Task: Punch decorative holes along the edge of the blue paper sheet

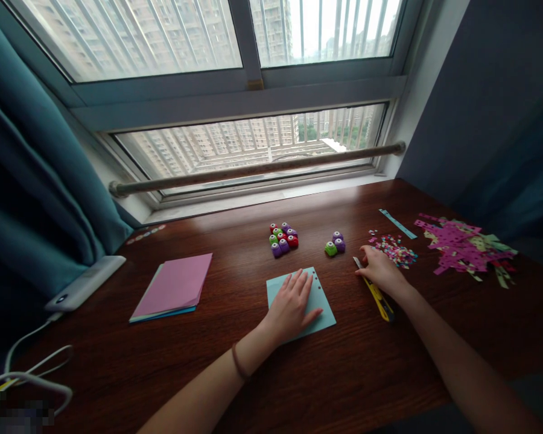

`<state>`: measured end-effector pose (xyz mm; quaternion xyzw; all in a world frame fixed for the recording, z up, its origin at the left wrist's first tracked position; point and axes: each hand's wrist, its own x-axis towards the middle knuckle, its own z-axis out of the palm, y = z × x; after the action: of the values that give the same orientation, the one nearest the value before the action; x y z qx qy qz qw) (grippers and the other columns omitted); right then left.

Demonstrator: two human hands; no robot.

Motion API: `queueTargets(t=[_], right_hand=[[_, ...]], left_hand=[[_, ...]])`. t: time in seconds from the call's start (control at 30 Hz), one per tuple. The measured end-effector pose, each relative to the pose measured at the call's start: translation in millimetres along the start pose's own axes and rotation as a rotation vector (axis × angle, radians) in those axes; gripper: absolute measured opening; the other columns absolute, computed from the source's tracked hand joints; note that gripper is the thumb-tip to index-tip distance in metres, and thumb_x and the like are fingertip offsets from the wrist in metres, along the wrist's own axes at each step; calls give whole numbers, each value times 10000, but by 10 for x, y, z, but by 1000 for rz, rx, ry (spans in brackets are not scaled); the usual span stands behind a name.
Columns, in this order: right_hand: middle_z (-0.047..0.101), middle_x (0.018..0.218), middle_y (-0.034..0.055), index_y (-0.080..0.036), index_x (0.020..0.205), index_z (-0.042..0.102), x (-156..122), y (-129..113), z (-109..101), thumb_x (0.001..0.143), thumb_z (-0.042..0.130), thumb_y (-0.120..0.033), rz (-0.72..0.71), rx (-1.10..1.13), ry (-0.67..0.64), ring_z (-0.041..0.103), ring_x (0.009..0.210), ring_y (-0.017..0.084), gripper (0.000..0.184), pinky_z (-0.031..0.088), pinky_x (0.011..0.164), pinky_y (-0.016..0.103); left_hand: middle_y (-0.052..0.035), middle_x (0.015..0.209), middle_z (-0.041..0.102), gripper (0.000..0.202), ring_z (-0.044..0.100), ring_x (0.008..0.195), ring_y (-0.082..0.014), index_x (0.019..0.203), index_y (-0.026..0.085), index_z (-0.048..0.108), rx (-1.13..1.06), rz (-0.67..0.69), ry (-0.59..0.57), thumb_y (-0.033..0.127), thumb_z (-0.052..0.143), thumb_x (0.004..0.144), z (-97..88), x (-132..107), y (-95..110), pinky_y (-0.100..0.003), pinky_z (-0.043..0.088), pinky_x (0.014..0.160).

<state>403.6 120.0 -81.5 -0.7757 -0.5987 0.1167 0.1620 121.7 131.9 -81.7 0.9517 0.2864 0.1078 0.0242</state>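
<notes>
My left hand lies flat with fingers spread on a light blue sheet of paper, pressing it to the table. A few small punched holes show along the sheet's upper right edge. My right hand is closed at the front end of a yellow and black utility knife, thumb and fingers around it near the blade. The knife's handle points toward me, resting on or just over the table. Just beyond the right hand is a scatter of tiny paper confetti. Small eye-topped craft punches in purple and green stand between the hands.
Another cluster of eye-topped punches stands behind the blue sheet. A stack of coloured paper lies left. Pink and green paper strips pile up right, near a blue punched strip. A white power bank with a cable sits far left.
</notes>
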Motion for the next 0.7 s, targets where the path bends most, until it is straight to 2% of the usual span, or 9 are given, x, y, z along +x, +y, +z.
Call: queueTargets(t=[0.17,0.27,0.43,0.57,0.7], right_hand=[[577,909,85,-175,1082,511,-34,-45,-29,646,753,-217,-39,-9,49,578,816,237,500,425,675,280],[558,967,104,-161,1091,518,-47,-108,-40,689,721,-216,-130,-32,118,545,902,258,454,424,756,307],[547,974,88,-150,1043,557,-97,-267,-50,778,634,-187,-322,31,171,508,939,242,279,405,836,318],[562,944,59,-165,962,585,-164,-401,-34,797,601,-153,-451,150,120,514,913,215,166,405,835,299],[584,902,37,-176,896,608,-213,-527,22,806,585,-152,-490,278,35,547,834,184,96,426,764,266]], left_hand=[[-189,1257,449,608,378,1207,-299,1273,64,399,9,-9,81,525,359,879,-75,4,45,-446,313,1017],[-175,1229,471,562,406,1180,-283,1254,63,417,9,-14,125,489,363,891,-173,1,61,-423,337,1008],[-150,1250,462,510,348,1235,-257,1243,83,425,-30,-33,115,451,398,890,-276,-88,11,-398,317,1037],[-146,1323,401,539,302,1273,-257,1264,87,401,-39,-34,70,470,401,884,-202,-226,-84,-413,295,1050],[-140,1400,293,583,210,1318,-257,1311,95,341,-23,-58,61,485,400,882,-99,-322,-144,-448,252,1064]])
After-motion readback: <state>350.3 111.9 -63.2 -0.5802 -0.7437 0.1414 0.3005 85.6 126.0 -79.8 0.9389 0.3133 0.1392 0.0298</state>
